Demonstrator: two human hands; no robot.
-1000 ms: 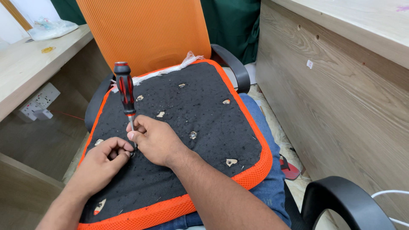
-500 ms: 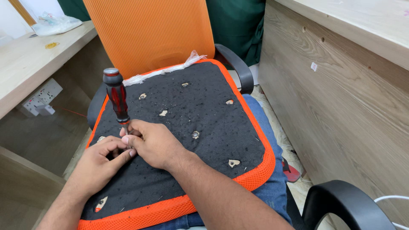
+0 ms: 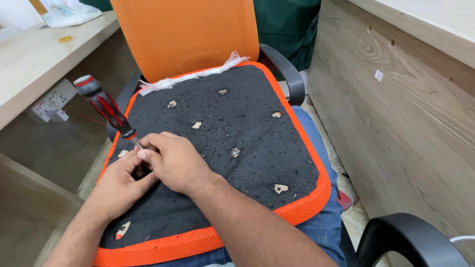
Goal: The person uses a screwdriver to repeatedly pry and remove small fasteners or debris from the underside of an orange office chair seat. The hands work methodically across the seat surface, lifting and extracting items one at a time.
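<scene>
Leaning up and to the left, a screwdriver (image 3: 105, 108) with a red-and-black handle has its shaft running down between the two hands near the left edge of a seat pad (image 3: 232, 128). The right hand (image 3: 173, 160) lies curled over the pad with its fingers closed round the lower shaft, and the left hand (image 3: 118, 183) is pressed against it from the left, fingers bent in at the same spot; the tip is hidden by them. The pad lies upside down across the person's lap, black fabric with an orange mesh rim, and small holes (image 3: 280, 188) are scattered over it. Behind it stands an orange chair back (image 3: 188, 34). A wooden counter (image 3: 29, 64) runs along the left, a wooden panel (image 3: 396, 128) along the right.
</scene>
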